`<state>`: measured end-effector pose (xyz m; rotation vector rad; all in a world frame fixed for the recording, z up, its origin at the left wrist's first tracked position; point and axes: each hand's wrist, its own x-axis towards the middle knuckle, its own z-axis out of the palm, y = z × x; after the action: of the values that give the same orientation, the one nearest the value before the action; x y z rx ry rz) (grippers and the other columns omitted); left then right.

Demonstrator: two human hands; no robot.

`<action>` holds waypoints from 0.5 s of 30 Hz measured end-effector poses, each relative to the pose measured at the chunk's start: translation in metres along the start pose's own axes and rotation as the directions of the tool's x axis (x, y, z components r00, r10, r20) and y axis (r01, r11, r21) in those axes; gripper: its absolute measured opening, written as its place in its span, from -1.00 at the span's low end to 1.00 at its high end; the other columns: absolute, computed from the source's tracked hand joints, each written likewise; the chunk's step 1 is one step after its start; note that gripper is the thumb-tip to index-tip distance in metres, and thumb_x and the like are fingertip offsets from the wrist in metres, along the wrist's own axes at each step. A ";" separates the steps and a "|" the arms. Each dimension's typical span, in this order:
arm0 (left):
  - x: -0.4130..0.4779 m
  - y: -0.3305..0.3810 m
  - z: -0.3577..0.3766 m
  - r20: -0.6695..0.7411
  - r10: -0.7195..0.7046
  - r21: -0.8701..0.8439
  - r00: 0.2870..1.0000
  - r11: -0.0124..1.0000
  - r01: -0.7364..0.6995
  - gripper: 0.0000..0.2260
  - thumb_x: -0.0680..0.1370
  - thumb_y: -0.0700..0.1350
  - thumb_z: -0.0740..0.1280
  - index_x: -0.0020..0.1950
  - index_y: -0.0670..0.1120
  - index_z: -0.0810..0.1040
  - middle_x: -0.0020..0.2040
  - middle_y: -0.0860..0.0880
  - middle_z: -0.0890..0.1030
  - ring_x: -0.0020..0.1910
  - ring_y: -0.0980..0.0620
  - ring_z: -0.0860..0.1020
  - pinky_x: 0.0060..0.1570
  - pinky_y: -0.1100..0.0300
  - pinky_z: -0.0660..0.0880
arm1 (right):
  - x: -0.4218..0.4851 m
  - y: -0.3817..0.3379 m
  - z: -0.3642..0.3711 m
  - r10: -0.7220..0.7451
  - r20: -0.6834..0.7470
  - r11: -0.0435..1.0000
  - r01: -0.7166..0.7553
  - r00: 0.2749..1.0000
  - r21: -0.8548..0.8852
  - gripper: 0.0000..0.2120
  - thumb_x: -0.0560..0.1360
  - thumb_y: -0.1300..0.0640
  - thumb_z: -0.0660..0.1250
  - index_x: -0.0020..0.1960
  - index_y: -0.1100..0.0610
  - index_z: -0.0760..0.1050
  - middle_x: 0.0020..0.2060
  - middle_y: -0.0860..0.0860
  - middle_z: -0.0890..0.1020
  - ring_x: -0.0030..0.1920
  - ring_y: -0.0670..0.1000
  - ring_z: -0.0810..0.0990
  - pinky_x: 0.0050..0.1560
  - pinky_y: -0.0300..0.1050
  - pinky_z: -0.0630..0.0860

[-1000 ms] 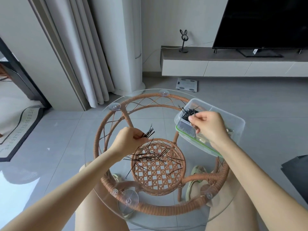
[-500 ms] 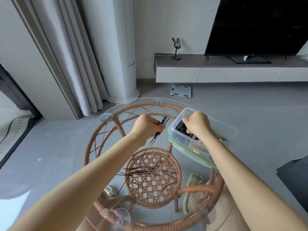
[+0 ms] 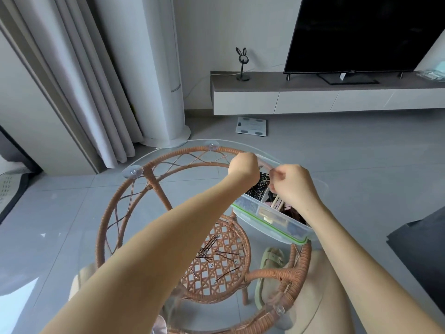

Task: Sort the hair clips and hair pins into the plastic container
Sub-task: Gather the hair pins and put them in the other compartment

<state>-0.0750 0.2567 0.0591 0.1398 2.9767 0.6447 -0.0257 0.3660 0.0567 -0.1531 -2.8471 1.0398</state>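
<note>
Several loose hair pins (image 3: 216, 254) lie near the middle of the glass table (image 3: 183, 150). At its right edge sits the plastic container (image 3: 272, 229), with heaped pins (image 3: 258, 189) in its far compartment. Your left hand (image 3: 243, 168) and right hand (image 3: 292, 186) hover there, fingers curled; whether either grips a pin cannot be told.

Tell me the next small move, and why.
Probably bring the left hand down to the loose hair pins on the glass table and gather a bunch: it and the right hand hover over the plastic container, while a scatter lies unsorted.
</note>
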 end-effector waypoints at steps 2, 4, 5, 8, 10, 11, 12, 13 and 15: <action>0.000 0.002 0.001 0.049 0.049 0.082 0.998 0.995 -0.053 -0.96 0.49 -0.28 0.29 -0.15 -0.24 0.50 -0.25 -0.09 0.47 -0.21 -0.09 0.49 -0.29 0.21 0.40 | -0.002 0.002 -0.002 0.005 0.012 1.000 -0.005 1.000 0.012 -0.74 0.47 0.20 0.15 -0.26 0.28 0.55 -0.31 0.24 0.64 -0.21 0.25 0.62 -0.15 0.07 0.56; -0.002 0.002 -0.005 0.119 0.113 0.163 0.986 0.978 -0.132 -0.76 0.49 -0.22 0.29 -0.37 -0.22 0.38 -0.39 -0.04 0.42 -0.34 -0.04 0.43 -0.46 0.27 0.33 | -0.004 0.003 -0.005 0.013 0.025 0.999 -0.014 1.000 0.038 -0.75 0.50 0.18 0.17 -0.19 0.24 0.59 -0.28 0.20 0.66 -0.21 0.22 0.63 -0.15 0.06 0.58; -0.003 0.001 -0.011 0.147 0.144 0.186 0.979 0.968 -0.171 -0.71 0.50 -0.18 0.29 -0.40 -0.21 0.37 -0.42 -0.04 0.41 -0.37 -0.04 0.43 -0.51 0.26 0.29 | -0.006 0.003 -0.006 0.014 0.028 0.998 -0.016 1.000 0.053 -0.75 0.52 0.17 0.17 -0.14 0.22 0.60 -0.25 0.18 0.67 -0.21 0.20 0.64 -0.14 0.06 0.59; -0.010 -0.017 -0.033 0.090 0.215 0.096 0.973 0.970 -0.223 -0.72 0.56 -0.10 0.22 -0.09 -0.27 0.62 -0.17 -0.14 0.64 -0.19 -0.11 0.59 -0.25 0.12 0.52 | -0.015 -0.001 -0.009 -0.035 0.004 0.995 0.034 0.999 0.093 -0.77 0.52 0.15 0.19 -0.10 0.20 0.60 -0.20 0.14 0.68 -0.18 0.15 0.65 -0.06 0.04 0.60; -0.025 -0.041 -0.044 -0.007 0.221 0.042 0.975 0.974 -0.221 -0.69 0.59 -0.11 0.15 0.01 -0.28 0.62 -0.08 -0.17 0.64 -0.12 -0.12 0.60 -0.08 0.10 0.52 | -0.027 -0.005 -0.009 -0.089 0.016 0.987 0.086 0.996 0.138 -0.78 0.52 0.16 0.20 -0.12 0.21 0.60 -0.24 0.12 0.69 -0.20 0.15 0.66 -0.04 0.10 0.59; -0.035 -0.056 -0.046 -0.051 0.216 0.032 0.975 0.976 -0.215 -0.68 0.60 -0.10 0.14 0.02 -0.28 0.60 -0.05 -0.18 0.65 -0.10 -0.13 0.60 -0.04 0.08 0.53 | -0.036 -0.005 -0.006 -0.126 0.032 0.980 0.120 0.991 0.159 -0.78 0.52 0.18 0.20 -0.13 0.23 0.60 -0.26 0.13 0.68 -0.22 0.17 0.65 -0.07 0.15 0.59; -0.045 -0.073 -0.045 -0.082 0.202 0.029 0.976 0.979 -0.200 -0.68 0.61 -0.07 0.14 0.03 -0.26 0.60 -0.02 -0.19 0.66 -0.07 -0.15 0.60 -0.02 0.04 0.54 | -0.046 -0.006 -0.001 -0.177 0.054 0.970 0.164 0.983 0.180 -0.78 0.53 0.19 0.20 -0.13 0.25 0.59 -0.27 0.15 0.68 -0.24 0.19 0.65 -0.10 0.18 0.59; -0.057 -0.091 -0.042 -0.100 0.173 0.024 0.980 0.985 -0.171 -0.67 0.61 -0.05 0.14 0.06 -0.23 0.59 0.03 -0.18 0.66 -0.03 -0.16 0.60 0.01 -0.01 0.54 | -0.057 -0.006 0.006 -0.226 0.091 0.959 0.205 0.970 0.197 -0.78 0.53 0.20 0.20 -0.11 0.26 0.60 -0.25 0.16 0.68 -0.23 0.18 0.65 -0.12 0.18 0.60; -0.083 -0.128 -0.030 -0.104 0.093 0.024 0.990 0.996 -0.091 -0.68 0.61 -0.01 0.12 0.16 -0.13 0.58 0.21 -0.11 0.60 0.17 -0.13 0.56 0.17 -0.03 0.49 | -0.083 -0.002 0.026 -0.292 0.189 0.946 0.253 0.938 0.205 -0.78 0.55 0.19 0.20 0.06 0.22 0.58 -0.05 0.10 0.68 -0.08 0.03 0.65 0.02 -0.04 0.60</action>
<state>-0.0046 0.1191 0.0389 0.2535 3.0937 0.6535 0.0527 0.3371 0.0327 0.3847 -2.8252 1.3081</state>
